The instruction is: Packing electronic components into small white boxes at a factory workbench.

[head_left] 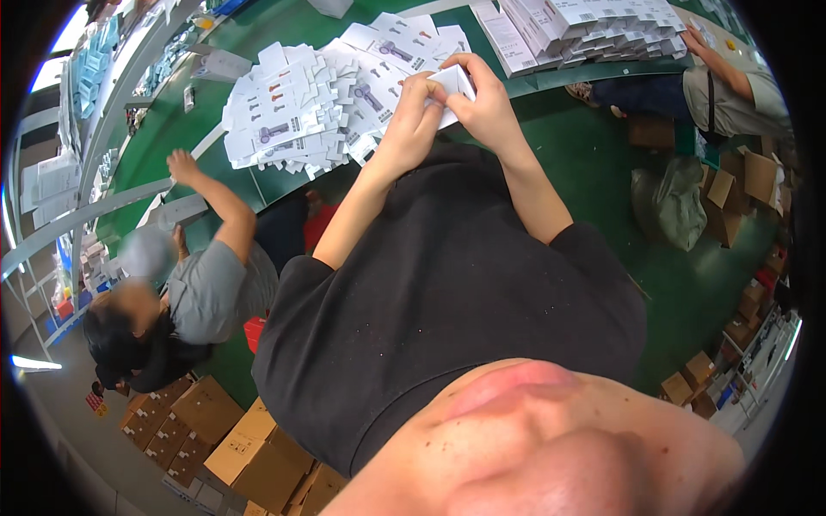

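Both my hands close around a small white carton [453, 83] at the near edge of the green table. My left hand [413, 125] grips its left side, and the thumb and fingers of my right hand [484, 105] hold its right side and top. The carton looks partly folded, with an opening facing up; its lower part is hidden by my fingers. Left of my hands lies a wide heap of flat printed carton blanks [288, 107], white with pictures of a handheld device on them. More blanks [391, 50] spread just behind my left hand.
Stacked white cartons [594, 30] stand on the table at the far right, beside another person's hand [695, 41]. At left, a person in grey [211, 284] reaches toward the table. Brown boxes [258, 447] sit on the floor at lower left, and a plastic bag [675, 206] at right.
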Demonstrator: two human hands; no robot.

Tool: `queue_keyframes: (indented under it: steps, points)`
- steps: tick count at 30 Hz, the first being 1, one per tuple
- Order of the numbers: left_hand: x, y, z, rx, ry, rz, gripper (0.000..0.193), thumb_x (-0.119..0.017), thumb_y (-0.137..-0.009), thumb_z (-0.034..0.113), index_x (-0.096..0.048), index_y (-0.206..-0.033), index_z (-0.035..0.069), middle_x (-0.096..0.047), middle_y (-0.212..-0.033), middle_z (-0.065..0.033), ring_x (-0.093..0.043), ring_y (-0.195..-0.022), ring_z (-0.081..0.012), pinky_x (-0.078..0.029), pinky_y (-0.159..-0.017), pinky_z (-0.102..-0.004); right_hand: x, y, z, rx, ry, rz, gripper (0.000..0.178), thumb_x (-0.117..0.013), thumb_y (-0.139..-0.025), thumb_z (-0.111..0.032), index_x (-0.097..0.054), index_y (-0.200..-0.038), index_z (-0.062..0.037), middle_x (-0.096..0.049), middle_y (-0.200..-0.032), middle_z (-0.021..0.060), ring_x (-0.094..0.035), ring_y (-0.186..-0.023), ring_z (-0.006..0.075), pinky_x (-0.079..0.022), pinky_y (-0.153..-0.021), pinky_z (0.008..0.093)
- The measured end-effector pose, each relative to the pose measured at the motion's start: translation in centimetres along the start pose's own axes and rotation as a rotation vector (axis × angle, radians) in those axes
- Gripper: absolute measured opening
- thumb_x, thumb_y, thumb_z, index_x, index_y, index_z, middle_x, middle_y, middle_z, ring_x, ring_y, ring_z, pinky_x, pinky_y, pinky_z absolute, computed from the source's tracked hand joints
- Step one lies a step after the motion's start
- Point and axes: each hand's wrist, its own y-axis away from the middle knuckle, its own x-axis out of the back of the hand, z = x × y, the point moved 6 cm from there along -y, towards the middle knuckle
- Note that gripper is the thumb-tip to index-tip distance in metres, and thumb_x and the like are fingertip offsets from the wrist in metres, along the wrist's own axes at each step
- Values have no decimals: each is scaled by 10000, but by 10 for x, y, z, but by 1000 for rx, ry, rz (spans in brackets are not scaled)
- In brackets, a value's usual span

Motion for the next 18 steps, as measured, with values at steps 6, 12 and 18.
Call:
queue_keyframes:
  steps: [6, 12, 18]
  points:
    - [16, -1, 9, -176, 214, 125, 523, -709, -812, 148, -528, -1291, 42, -445, -1435, -198, -441, -1302, -369, -333, -1117, -396, 10, -5, 15, -72, -497, 32, 377, -683, -812, -113, -619, -1179, -57, -634, -1177, 129, -601, -1056, 266, -471, -923, 337]
    - [25, -2, -52, -91, -337, 58, 879, -828, -678, 207, -418, -1438, 45, -378, -1500, -228, -356, -1393, -409, -262, -1166, -499, -2, 0, -25, 206, 82, 38, 465, -725, -770, -165, -620, -1215, -82, -598, -1225, 106, -592, -998, 245, -464, -904, 298]
    - [13, -40, -125, -99, -801, 306, 934, -810, -685, 267, -360, -1476, 57, -297, -1533, -265, -271, -1432, -442, -173, -1153, -632, 14, -30, 95, 297, 518, -15, 589, -798, -702, -285, -628, -1244, -132, -559, -1232, 112, -543, -1084, 280, -401, -1023, 390]
